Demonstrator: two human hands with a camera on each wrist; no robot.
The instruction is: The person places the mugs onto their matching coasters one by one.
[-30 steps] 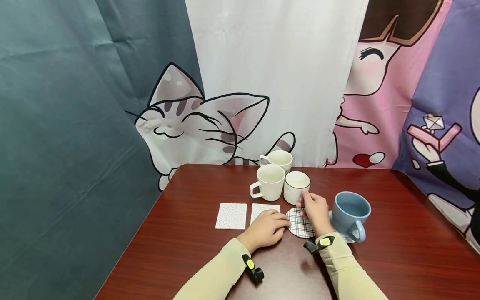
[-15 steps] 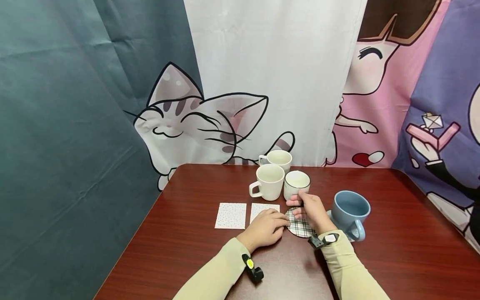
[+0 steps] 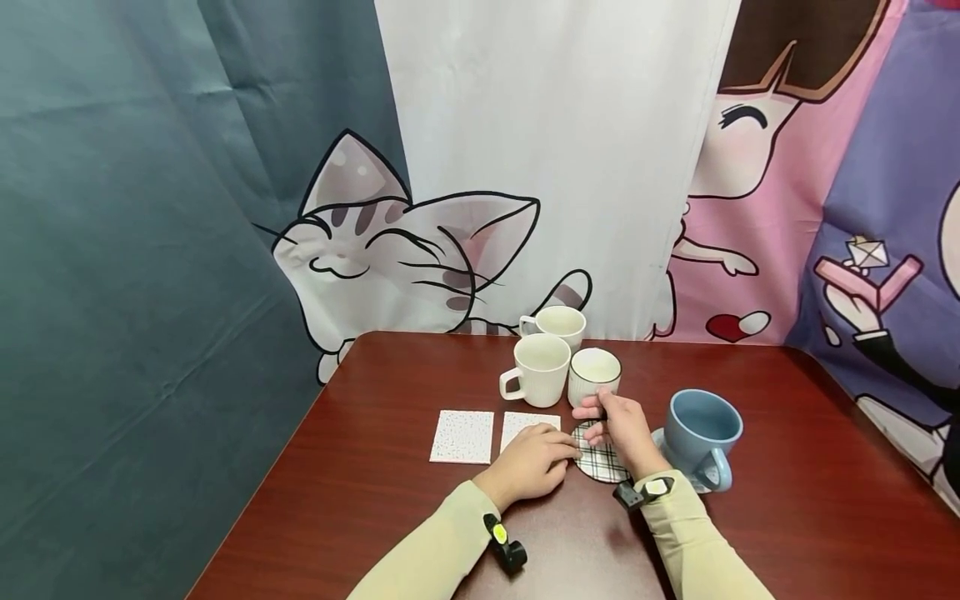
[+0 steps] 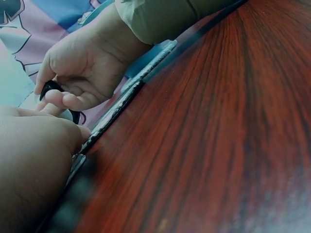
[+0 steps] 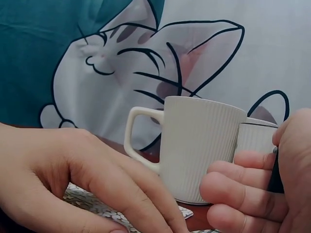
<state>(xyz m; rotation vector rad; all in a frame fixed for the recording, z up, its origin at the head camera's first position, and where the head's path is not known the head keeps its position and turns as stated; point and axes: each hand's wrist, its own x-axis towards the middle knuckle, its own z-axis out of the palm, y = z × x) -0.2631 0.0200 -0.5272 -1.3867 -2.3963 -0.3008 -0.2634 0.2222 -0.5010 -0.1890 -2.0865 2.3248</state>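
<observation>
right fingers (image 5: 235, 188) have fanned, pinching ribbed cup (image 3: 582, 388) by black handle (image 4: 50, 86); relaxed left fingers (image 3: 557, 438) touch plaid coaster (image 3: 602, 467).

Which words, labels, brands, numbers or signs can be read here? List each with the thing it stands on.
None: no readable word, label, brand, number or sign in any view.
Backdrop: drawings only, no lettering seen.
Black-rimmed cup: any marking too small to read.
Left wrist camera, right wrist camera: the same.

Round coaster (image 3: 597, 468): white, dark plaid
Square coasters (image 3: 461, 437): white, speckled
Handled mugs (image 3: 543, 380): cream
Cup (image 3: 582, 390): cream, dark rim
Big mug (image 3: 697, 435): blue
Surface (image 3: 360, 475): reddish-brown, wood-grained
Sleeves (image 3: 438, 542): pale yellow-green
</observation>
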